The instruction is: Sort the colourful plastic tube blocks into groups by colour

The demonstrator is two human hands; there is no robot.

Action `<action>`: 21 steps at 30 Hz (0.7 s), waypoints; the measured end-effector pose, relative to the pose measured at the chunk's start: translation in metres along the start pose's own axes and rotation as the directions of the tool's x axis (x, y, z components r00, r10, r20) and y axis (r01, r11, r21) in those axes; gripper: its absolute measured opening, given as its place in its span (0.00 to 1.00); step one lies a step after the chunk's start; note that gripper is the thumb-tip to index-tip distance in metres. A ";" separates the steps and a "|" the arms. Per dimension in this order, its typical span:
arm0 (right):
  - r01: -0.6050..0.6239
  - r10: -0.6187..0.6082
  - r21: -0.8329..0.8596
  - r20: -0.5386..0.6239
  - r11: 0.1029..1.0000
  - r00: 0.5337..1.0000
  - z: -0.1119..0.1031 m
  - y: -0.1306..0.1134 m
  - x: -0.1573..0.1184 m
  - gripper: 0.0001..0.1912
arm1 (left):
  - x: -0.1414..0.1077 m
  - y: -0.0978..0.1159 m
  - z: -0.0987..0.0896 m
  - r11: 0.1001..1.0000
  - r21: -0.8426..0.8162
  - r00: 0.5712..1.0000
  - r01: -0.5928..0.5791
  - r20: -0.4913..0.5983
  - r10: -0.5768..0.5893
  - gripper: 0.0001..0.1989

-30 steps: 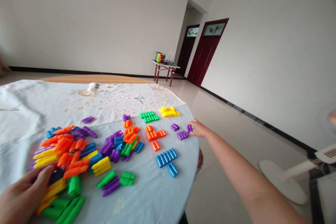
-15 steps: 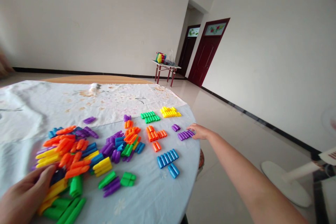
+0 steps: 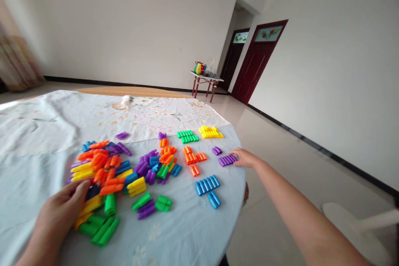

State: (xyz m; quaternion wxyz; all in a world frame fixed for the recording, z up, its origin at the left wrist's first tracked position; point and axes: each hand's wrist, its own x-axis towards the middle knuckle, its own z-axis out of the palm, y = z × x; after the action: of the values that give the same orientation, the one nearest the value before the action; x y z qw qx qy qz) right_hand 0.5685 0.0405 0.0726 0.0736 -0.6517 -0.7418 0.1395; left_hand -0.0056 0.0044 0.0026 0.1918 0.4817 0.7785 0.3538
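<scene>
Bullet-shaped plastic building blocks, many joined side by side, lie on the cloth-covered table. At the left edge of a mixed pile, my left hand (image 3: 64, 205) has its fingers and thumb closed at a dark blue block (image 3: 93, 192), partly hidden by the fingers. Orange blocks (image 3: 99, 160) and yellow blocks (image 3: 90, 205) lie right around it. Near the table's right edge, my right hand (image 3: 245, 158) pinches the right end of a row of purple blocks (image 3: 226, 161). A shorter purple piece (image 3: 217, 150) lies just behind that row.
Sorted groups stand nearby: green blocks (image 3: 187, 136), yellow blocks (image 3: 211, 131), orange blocks (image 3: 190, 156) and blue blocks (image 3: 208, 185). The tablecloth (image 3: 174, 237) reaches the rounded table edge. Beyond are a white fan base (image 3: 346, 224), a small table (image 3: 207, 78) and a red door (image 3: 260, 58).
The view has turned slightly left, so everything sits farther right in the picture. Both hands stay at the same blocks, the right one still at the purple row's end.
</scene>
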 end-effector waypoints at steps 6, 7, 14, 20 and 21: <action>0.188 -0.147 0.097 -0.325 0.977 0.934 0.001 -0.070 -0.007 0.17 | -0.012 0.021 -0.006 0.992 -0.076 0.994 0.100 0.056 -0.096 0.24; 0.245 -0.179 0.142 -0.365 0.959 0.914 0.006 -0.091 -0.011 0.15 | -0.011 0.019 -0.005 0.992 -0.079 0.994 0.100 0.057 -0.095 0.24; 0.486 -0.425 0.365 -0.239 0.794 0.873 0.068 -0.231 -0.041 0.11 | -0.015 0.016 -0.004 0.987 -0.135 0.994 0.089 0.072 -0.080 0.26; 0.594 -0.553 0.339 -0.219 0.730 0.804 0.094 -0.265 -0.042 0.18 | -0.017 0.014 -0.001 0.982 -0.174 0.997 0.066 0.041 -0.060 0.25; 0.599 -0.558 0.326 -0.218 0.732 0.801 0.097 -0.266 -0.040 0.18 | -0.017 0.014 0.000 0.982 -0.180 0.998 0.063 0.038 -0.058 0.25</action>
State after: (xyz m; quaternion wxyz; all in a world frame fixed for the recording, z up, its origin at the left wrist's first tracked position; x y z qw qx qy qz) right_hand 0.2940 -0.0394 0.0643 0.2765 -0.3677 -0.8613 0.2155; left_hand 0.0103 -0.0065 0.0120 0.2578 0.4441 0.7543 0.4091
